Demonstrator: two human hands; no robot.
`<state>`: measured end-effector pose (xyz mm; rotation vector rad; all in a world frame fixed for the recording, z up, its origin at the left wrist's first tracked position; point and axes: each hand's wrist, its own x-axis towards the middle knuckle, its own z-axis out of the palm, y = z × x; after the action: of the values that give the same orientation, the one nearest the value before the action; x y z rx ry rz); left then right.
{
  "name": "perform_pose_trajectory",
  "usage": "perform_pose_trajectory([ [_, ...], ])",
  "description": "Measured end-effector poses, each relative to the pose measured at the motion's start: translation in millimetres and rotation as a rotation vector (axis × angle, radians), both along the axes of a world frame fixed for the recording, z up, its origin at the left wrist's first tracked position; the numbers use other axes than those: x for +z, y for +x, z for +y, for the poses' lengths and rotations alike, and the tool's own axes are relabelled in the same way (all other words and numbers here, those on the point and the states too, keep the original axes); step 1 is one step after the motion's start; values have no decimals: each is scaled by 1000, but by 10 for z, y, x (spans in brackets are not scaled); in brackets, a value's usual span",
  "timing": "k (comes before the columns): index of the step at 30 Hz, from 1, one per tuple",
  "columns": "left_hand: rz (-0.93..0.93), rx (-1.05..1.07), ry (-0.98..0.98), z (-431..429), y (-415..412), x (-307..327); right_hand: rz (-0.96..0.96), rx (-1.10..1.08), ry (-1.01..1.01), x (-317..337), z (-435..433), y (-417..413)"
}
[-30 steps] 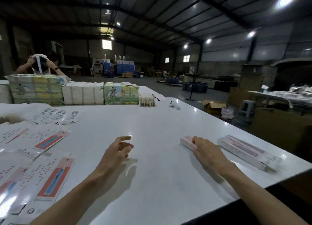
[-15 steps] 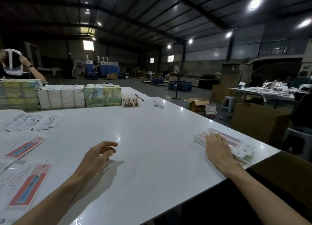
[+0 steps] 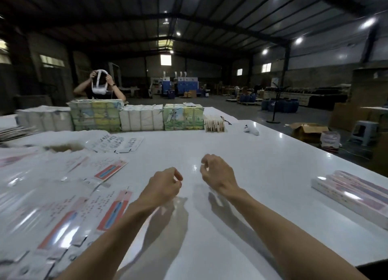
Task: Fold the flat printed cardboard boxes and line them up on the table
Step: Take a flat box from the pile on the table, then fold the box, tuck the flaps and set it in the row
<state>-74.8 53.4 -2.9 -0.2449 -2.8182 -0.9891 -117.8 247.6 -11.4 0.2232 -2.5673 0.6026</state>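
head view: folded boxes [image 3: 357, 195] cut off rt edge, flat boxes [image 3: 63, 208] blurred.

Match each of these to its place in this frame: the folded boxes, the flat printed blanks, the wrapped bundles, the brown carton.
Things:
1. folded boxes
2. flat printed blanks
3. wrapped bundles
4. brown carton

Places:
A. on the floor, beyond the right side of the table
B. lined up at the table's right edge
C. spread flat over the table's left side
D. in a row along the table's far end

Pairs: 1-B, 2-C, 3-D, 4-A
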Motion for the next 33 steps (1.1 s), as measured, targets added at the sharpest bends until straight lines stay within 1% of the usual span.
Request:
perform_pose_trajectory([
  [3,-13,159,-379,-361,-1,181,-39,11,-52,-179,-279,-115],
  [5,-83,246,-598,-603,68,281,-63,8,-68,-311,-311,-168],
  [7,-164,347,-749,-809,148,348,-72,13,-119,-377,-283,-215],
  [9,-237,423,-847,-965,215,342,-67,16,-154,-395,-252,-246],
  [11,-290,456,-865,-1070,234,285,-90,36,-165,-398,-241,-248],
  [18,-331,496,-697,-1328,116,278,-120,63,-194,-389,-207,-190],
  [20,-383,478,-614,-1408,48,280,-120,67,-213,-389,-197,-170],
  [22,-410,411,-480,-1458,-33,294,-128,65,-226,-389,-197,-157],
  [25,-343,308,-321,-1428,-119,369,-138,64,-238,-381,-210,-155],
  [26,-337,276,-214,-1389,-127,395,-136,66,-242,-379,-216,-157],
  [27,-354,235,-52,-1334,-128,413,-131,69,-247,-384,-221,-161],
  [30,-480,23,607,-1085,-146,447,-110,88,-283,-418,-232,-177],
  [31,-513,-44,741,-986,-158,442,-104,101,-298,-422,-241,-177],
  [33,-574,-118,928,-754,-176,406,-73,138,-321,-416,-264,-181],
])
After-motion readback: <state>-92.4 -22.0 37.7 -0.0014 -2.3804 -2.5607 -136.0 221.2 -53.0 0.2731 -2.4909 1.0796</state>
